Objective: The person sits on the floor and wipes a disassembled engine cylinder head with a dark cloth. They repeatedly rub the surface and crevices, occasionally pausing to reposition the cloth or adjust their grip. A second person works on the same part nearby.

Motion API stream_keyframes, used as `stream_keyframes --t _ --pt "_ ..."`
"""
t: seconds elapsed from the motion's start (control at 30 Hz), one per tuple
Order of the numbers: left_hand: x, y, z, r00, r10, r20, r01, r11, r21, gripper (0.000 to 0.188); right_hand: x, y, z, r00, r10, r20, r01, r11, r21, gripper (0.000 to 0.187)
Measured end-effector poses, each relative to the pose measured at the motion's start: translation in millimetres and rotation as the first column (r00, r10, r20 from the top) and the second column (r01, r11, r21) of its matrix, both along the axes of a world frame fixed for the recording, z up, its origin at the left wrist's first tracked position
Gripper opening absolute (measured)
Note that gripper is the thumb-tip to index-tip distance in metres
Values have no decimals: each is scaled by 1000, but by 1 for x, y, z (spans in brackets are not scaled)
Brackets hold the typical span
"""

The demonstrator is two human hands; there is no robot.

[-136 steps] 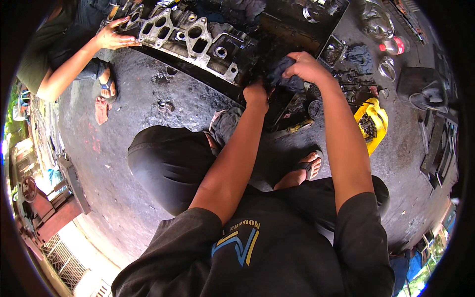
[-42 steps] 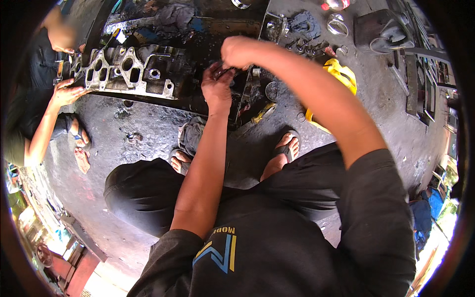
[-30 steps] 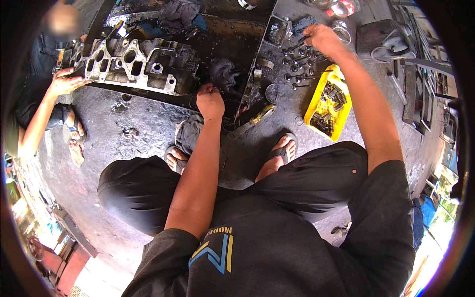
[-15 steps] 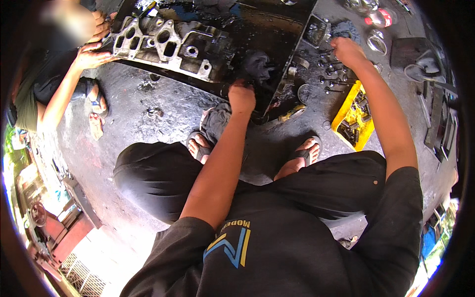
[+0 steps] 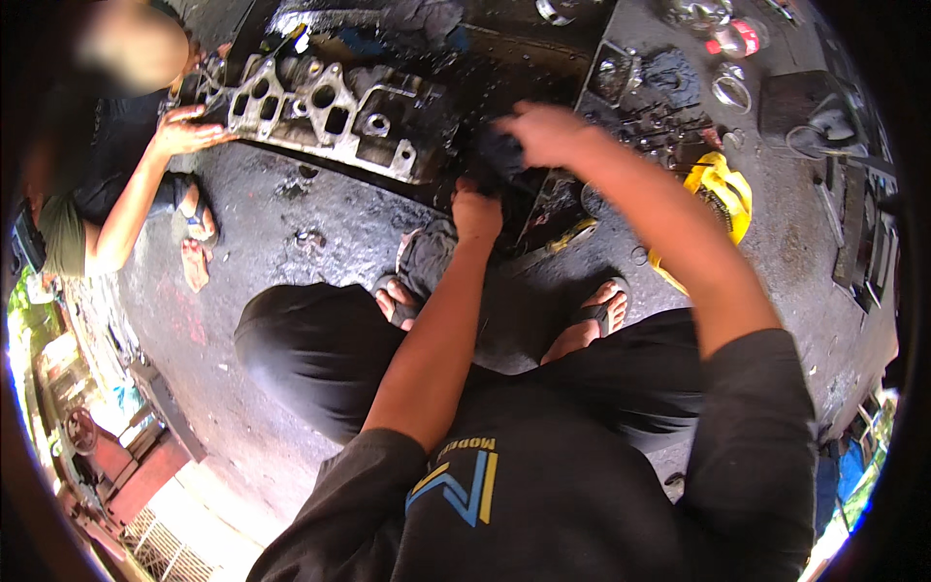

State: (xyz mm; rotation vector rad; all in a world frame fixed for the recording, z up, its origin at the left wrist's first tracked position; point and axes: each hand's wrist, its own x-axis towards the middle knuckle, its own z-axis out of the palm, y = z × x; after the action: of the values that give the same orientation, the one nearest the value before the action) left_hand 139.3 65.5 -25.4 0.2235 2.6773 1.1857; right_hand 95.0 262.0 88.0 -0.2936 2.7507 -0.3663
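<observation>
The right hand (image 5: 545, 134) is blurred; its forearm (image 5: 669, 209) partly hides the yellow container (image 5: 740, 199). The left hand (image 5: 477, 215) has unclear grip.

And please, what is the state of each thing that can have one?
Left hand: curled, palm unseen
Dark cloth: bunched
Right hand: at the cloth, blurred
Dark tray: wet-looking
Metal casting: lying on the tray
Yellow container: partly hidden
Bottle: lying sideways
Grey rag: crumpled

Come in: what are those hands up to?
Left hand curled, grip unclear. Right hand at dark rag. Right forearm partly covers yellow tub.
</observation>
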Motion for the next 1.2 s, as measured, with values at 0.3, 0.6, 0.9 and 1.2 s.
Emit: stream_keyframes --t 0.3,0.6,0.9,1.2 --pt "-22 8 18 629 193 753 -689 588 424 15 3 -5 -26 879 -462 123 476 825 -305 55" --pt "-42 43 70 460 -56 886 -787 437 436 30 3 1 32 910 -303 284 372 900 -229 85" --pt "-47 30 112 404 -292 867 -755 427 497 48 13 -30 -5 793 -587 161 578 643 -503 87" --pt "-42 37 89 689 1 725 -542 665 514 44 2 -45 -9 586 -804 102 737 476 -480 55"
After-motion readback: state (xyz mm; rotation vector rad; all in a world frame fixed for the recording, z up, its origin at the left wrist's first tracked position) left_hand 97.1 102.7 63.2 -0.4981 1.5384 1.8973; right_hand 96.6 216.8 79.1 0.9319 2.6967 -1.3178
